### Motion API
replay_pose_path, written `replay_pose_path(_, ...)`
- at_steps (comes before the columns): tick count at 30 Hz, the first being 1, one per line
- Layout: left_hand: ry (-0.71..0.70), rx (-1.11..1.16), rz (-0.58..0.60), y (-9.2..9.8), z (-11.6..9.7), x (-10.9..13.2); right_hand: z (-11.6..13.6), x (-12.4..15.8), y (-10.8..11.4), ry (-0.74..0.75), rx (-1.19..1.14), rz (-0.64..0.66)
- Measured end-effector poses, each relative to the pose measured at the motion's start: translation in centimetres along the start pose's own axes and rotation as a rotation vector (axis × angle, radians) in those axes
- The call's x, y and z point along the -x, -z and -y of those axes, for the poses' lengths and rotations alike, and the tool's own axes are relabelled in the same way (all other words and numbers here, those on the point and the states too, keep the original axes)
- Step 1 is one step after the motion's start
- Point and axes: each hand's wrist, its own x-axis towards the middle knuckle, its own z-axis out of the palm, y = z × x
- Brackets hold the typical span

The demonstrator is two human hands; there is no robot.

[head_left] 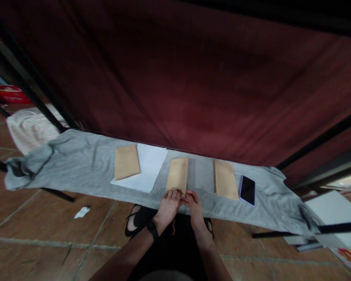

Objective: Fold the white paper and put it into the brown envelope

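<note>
A brown paper envelope (pixel 178 173) lies in the middle of a narrow surface covered with grey cloth (pixel 84 168), its near end crumpled or folded under my fingers. My left hand (pixel 171 203), with a dark band on its wrist, has its fingers closed over that near edge. At the near right corner, my right hand (pixel 193 201) pinches the same envelope; its fingertips are partly hidden. Another brown envelope (pixel 126 162) rests on white paper sheets (pixel 152 166) to the left. A third envelope (pixel 226 179) lies to the right, beside a phone (pixel 247 190) with a dark screen.
A dark red curtain (pixel 187 86) hangs right behind the surface. Black metal bars (pixel 43 105) stand at both ends. Striped cloth (pixel 35 125) is at the left. Below are a tiled floor with a crumpled white scrap (pixel 82 212) and a white board (pixel 336 212) at the right.
</note>
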Motion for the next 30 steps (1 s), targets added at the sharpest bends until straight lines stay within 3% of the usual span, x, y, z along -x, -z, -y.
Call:
replay_pose_path(3, 0.044, 0.080, -0.028, 1.1, -0.1, -0.8, 1.2, 0.5, -0.5, -0.092, -0.155, 0.011)
replay_pose_path(6, 0.224, 0.356, -0.150, 2.7, 0.2, -2.2, 2.3, 0.4, -0.1, -0.071, -0.153, 0.020)
replay_pose_path(11, 0.720, 1.353, -0.407, 4.1, 0.6, -4.7, 2.4, -0.1, 1.6, -0.024, -0.071, -0.046)
replay_pose_path(13, 0.866, 1.693, -0.436, 3.5, 0.2, -4.8, 2.2, -0.3, 2.0, -0.070, -0.094, -0.041)
replay_pose_path(15, 0.983, 1.883, -0.406, 2.3, -0.6, -4.3, 2.0, -0.3, 2.0, -0.133, -0.131, -0.027)
replay_pose_path(20, 1.178, 1.959, -0.362, -0.9, -3.3, -2.4, 1.7, -0.6, 2.1, -0.191, -0.131, -0.032)
replay_pose_path(25, 1.250, 1.950, -0.231, -1.4, -3.7, -2.0, 0.7, -1.4, 2.8, -0.189, -0.006, -0.053)
replay_pose_path(27, 1.265, 1.953, -0.137, -1.1, -3.3, -1.7, 0.3, -1.6, 3.2, -0.173, 0.071, -0.056)
replay_pose_path(30, 1.237, 1.925, 0.095, -0.9, -2.7, -0.6, -0.1, -1.8, 3.7, -0.135, 0.163, -0.062)
